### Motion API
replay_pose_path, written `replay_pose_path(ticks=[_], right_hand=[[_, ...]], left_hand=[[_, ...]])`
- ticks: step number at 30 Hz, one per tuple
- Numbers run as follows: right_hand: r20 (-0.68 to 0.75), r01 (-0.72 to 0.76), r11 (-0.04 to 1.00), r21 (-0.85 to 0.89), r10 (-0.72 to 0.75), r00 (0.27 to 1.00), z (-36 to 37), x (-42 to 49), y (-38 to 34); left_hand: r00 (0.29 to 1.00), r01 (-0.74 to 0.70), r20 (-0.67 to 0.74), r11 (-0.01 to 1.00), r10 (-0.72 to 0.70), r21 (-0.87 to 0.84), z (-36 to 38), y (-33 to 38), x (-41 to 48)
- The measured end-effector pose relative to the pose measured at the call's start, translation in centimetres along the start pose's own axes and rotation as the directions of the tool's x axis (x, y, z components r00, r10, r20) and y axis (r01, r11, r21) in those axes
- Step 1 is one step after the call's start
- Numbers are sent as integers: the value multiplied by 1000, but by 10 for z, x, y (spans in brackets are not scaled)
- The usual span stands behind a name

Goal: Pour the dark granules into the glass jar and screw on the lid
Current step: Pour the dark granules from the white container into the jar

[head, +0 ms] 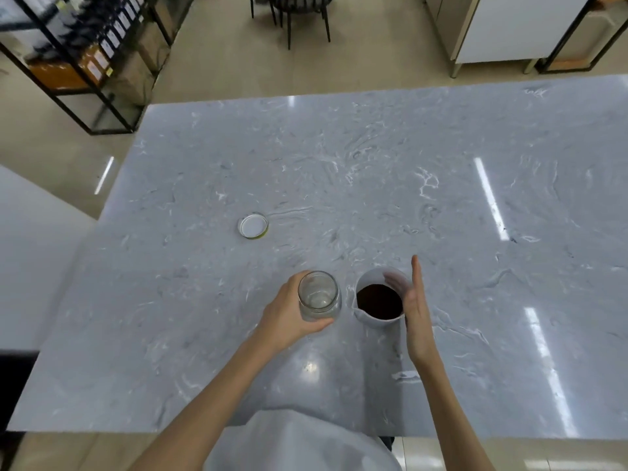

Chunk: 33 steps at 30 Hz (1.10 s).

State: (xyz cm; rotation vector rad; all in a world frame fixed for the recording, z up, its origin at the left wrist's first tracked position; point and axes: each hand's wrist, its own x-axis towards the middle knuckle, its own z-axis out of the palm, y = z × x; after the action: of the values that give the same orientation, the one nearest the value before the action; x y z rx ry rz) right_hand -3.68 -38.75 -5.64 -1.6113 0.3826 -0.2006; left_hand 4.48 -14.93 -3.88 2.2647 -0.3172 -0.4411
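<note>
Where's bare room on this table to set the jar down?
The grey marble table is bare right of the right hand, left of the left hand, and beyond the white round lid. It is crowded at the front middle, where the clear glass jar and the white cup of dark granules are side by side between the hands.

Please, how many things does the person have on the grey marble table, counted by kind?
clear glass jar, empty, in the left hand: 1
white plastic jug holding dark granules: 1
white round lid: 1
Total: 3
</note>
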Motion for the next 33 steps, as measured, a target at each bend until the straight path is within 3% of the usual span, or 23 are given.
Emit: replay_pose_path(ticks=[11, 17, 20, 25, 33], right_hand=[[5, 47, 999, 0, -47, 999, 11, -14, 10], [7, 94, 992, 87, -95, 995, 19, -14, 8], [56, 69, 985, 160, -79, 995, 19, -12, 9], [37, 38, 993, 109, -43, 998, 17, -10, 12], [249, 35, 999, 40, -44, 968, 9, -15, 8]], left_hand=[[999, 24, -44, 1000, -24, -5, 4, 8, -2], [999, 16, -45, 1000, -16, -4, 6, 9, -1], [999, 15, -44, 1000, -15, 3, 6, 10, -1], [999, 24, -41, 1000, -23, 12, 5, 11, -1], [999, 19, -40, 999, -20, -35, 2, 19, -1]])
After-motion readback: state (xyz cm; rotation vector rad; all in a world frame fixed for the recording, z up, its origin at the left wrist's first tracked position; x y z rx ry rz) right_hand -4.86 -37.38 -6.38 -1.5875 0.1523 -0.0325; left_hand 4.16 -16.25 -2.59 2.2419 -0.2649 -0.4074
